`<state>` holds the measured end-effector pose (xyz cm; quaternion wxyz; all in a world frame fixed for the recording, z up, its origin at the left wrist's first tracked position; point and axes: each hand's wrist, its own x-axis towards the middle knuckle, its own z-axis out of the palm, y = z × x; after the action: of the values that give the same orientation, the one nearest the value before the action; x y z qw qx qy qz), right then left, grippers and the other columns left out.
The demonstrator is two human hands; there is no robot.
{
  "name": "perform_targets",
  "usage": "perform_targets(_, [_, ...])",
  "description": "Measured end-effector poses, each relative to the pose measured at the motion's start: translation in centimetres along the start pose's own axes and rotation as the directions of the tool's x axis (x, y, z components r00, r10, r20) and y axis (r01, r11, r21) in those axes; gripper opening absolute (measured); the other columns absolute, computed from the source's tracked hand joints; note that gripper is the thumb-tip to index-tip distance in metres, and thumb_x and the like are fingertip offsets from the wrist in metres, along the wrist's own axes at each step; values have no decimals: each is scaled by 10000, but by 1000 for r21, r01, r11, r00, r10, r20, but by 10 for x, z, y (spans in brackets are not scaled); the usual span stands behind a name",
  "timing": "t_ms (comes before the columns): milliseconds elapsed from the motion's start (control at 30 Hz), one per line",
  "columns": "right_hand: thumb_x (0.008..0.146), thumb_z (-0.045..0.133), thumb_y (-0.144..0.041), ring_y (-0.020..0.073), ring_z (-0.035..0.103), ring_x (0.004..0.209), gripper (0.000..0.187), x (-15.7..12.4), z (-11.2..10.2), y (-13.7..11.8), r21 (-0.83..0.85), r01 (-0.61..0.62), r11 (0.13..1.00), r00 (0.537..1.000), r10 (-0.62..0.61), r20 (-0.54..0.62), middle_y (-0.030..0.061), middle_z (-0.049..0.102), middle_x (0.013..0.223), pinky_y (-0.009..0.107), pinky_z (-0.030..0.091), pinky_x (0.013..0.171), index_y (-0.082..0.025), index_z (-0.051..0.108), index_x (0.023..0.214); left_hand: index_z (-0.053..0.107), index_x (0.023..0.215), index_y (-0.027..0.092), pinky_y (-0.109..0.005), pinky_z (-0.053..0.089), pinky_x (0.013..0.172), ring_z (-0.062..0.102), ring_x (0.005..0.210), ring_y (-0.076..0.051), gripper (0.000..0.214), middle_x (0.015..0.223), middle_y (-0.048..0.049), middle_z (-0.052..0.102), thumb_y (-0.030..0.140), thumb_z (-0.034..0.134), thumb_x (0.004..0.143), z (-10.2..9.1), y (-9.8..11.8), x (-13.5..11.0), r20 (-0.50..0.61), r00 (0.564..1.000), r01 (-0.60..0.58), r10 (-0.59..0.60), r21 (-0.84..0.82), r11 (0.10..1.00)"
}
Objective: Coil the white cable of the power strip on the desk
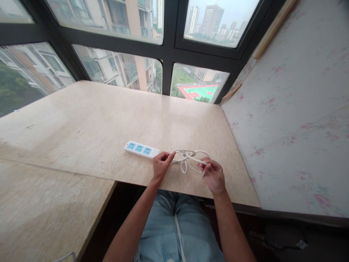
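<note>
A white power strip point(141, 149) with blue sockets lies on the beige marble windowsill point(109, 120), close to its front edge. Its white cable point(188, 157) is looped in loose coils to the right of the strip. My left hand point(160, 165) pinches the cable where the coils begin, just beside the strip's end. My right hand point(214, 175) is closed around another stretch of the cable at the right side of the coils. Both forearms reach up from my lap.
Large dark-framed windows point(169, 51) run along the sill's far side. A floral-papered wall point(294, 116) closes off the right. A lower marble slab point(46, 207) adjoins at the left front. My jeans-clad legs point(177, 225) sit under the sill's edge.
</note>
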<state>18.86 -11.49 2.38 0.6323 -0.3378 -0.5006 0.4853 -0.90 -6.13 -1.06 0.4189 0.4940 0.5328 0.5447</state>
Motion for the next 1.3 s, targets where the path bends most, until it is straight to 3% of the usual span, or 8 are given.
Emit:
perform_targets(133, [848,643,-212,66,554,819,110,3,8,-21,-382,44,923,979,36,200,64,570,862,154,435,699,-178,720,919,630,645,99,-222,341,553,445,586,-92,398,613,-33,557,475,705,752,0,0,-1,-5,1000,-7,7,22,1000])
perform_targets(200, [841,643,-181,66,557,830,119,3,13,-27,-429,76,900,976,20,216,63,575,877,158,442,714,-173,722,930,606,620,99,-222,326,540,422,575,-87,413,592,-26,527,479,703,752,0,1,-1,-18,1000,-9,10,33,999])
perform_targets(367, [870,625,-302,62,505,741,163,2,12,-19,-96,99,990,995,-99,8,60,487,779,184,420,660,-149,679,867,537,562,104,-220,312,533,384,554,-80,450,556,-14,462,477,696,757,-1,2,1,-29,1000,-5,6,41,999])
perform_targets(467, [860,628,-414,33,417,643,380,3,6,-16,119,95,988,990,-82,-113,40,368,695,183,392,612,-78,513,724,519,555,108,-219,311,528,379,550,-83,458,550,-15,454,478,689,764,0,2,1,-48,999,0,2,42,999])
perform_targets(567, [796,687,-444,16,316,611,496,5,2,-20,189,98,977,967,-49,-248,27,260,670,163,370,579,-59,387,709,544,577,110,-217,324,531,402,556,-87,437,561,-18,476,475,687,770,1,1,2,-58,998,-2,4,41,999])
perform_targets(833, [675,812,-344,0,253,629,231,11,-18,-35,469,178,865,917,27,-398,9,396,761,137,352,606,-305,669,853,664,696,106,-219,366,560,483,596,-104,370,644,-47,590,469,714,746,0,1,2,-25,1000,17,-17,14,1000])
perform_targets(1033, [723,783,-327,-16,344,671,148,7,-67,-48,414,320,853,814,-24,-580,-30,499,846,182,428,742,-298,688,833,686,732,101,-223,382,575,502,611,-110,360,667,-54,606,459,725,739,-1,-1,2,-71,997,10,-10,5,1000])
perform_targets(1300, [613,839,-379,30,370,640,454,-3,-107,-51,296,186,937,815,21,-579,-6,436,768,194,393,586,-134,524,831,686,793,90,-207,341,530,434,588,-89,390,650,-34,554,470,737,727,-3,-1,5,-227,971,56,-68,-59,997])
